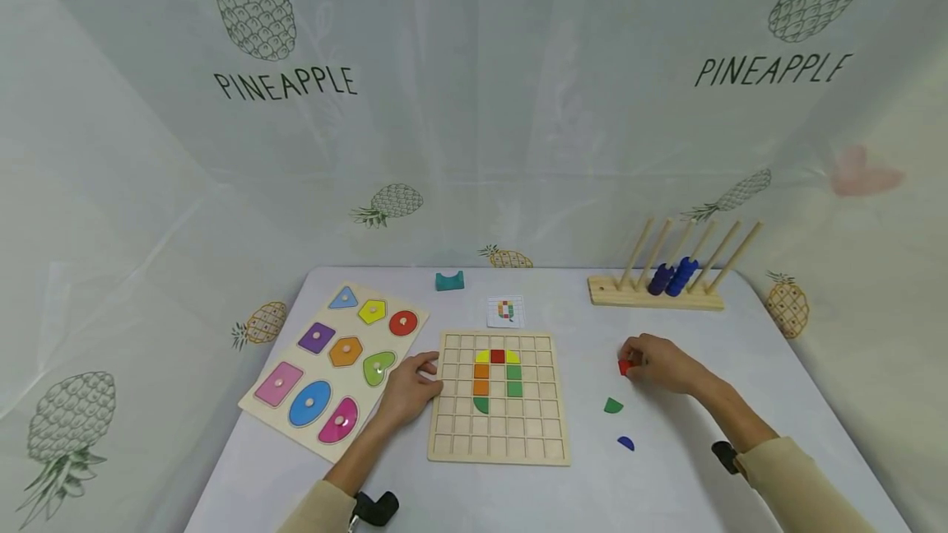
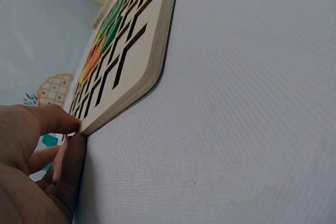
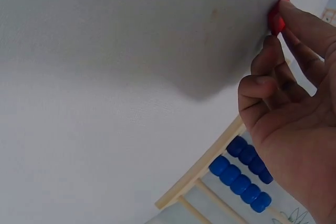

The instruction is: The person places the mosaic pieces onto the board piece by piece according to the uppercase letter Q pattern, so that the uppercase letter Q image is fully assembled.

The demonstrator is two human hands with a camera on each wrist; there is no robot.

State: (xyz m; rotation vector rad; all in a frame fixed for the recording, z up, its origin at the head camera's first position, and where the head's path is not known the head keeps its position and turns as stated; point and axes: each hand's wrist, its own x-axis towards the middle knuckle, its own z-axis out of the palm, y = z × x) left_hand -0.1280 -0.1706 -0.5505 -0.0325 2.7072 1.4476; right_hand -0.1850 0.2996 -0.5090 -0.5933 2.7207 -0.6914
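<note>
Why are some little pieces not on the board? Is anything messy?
Nothing looks spilled or broken. A green piece and a blue piece lie loose on the table beside the grid board, and the right hand pinches a red piece.

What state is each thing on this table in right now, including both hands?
Left hand: fingers touch the left edge of the wooden grid board.
Wooden grid board: flat on the table, partly filled with coloured tiles.
Right hand: pinches the small red block.
Small red block: held at the tabletop.
Green quarter-round piece: loose on the table.
Blue half-round piece: loose on the table.
</note>
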